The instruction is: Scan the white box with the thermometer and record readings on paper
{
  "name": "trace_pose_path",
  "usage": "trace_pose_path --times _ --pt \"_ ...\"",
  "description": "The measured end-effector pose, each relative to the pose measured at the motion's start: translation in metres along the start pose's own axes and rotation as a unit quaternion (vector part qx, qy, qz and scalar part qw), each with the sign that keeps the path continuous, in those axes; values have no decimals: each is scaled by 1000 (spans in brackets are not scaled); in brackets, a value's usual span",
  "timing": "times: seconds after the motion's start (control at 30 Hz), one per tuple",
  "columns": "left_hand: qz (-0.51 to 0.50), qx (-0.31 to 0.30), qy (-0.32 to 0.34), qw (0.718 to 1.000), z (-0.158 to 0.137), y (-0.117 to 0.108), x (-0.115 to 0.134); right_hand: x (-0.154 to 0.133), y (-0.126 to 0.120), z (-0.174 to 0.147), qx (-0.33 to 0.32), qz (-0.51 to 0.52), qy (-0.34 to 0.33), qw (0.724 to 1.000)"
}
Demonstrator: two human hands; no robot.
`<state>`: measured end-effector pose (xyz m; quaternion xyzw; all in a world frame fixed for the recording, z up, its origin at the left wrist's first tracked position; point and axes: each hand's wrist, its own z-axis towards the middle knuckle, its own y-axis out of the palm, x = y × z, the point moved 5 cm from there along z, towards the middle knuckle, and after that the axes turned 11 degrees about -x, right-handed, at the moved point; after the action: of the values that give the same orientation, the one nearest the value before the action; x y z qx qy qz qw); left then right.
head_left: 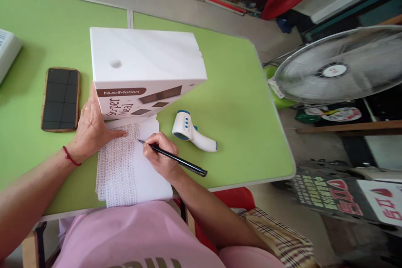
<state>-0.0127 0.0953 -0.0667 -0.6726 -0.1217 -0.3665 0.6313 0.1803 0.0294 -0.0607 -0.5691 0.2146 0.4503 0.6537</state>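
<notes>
My right hand (161, 153) is closed around a black pen (182, 161), its tip resting on a sheet of paper (150, 188). Rows of small handwriting fill the sheet's left part. My left hand (92, 123) lies at the lower left edge of a white box (147, 56) printed "NutriMotion Su·per Meal". Its thumb stretches out over the written rows, and the other fingers run along the box's side, partly hidden. The box covers the top of the paper. Right of the box lies a white and blue infrared thermometer (191, 132).
A phone in a brown case (60, 99) lies on the green table (238, 113), left of my left hand. At the far left edge sits a white object (8, 52), partly cut off. Beyond the table's right edge stands a fan (334, 69).
</notes>
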Motion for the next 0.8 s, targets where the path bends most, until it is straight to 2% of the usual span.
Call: trace_pose_path --times 0.17,0.63,0.8 --pt "-5 -1 -2 1000 -1 -1 -1 2 -3 -1 33 -1 16 999" --pt "4 -3 -2 1000 0 -1 0 2 -1 0 14 -12 23 1000" --pt "5 -2 -13 1000 0 -2 1 3 -2 -2 35 19 20 999"
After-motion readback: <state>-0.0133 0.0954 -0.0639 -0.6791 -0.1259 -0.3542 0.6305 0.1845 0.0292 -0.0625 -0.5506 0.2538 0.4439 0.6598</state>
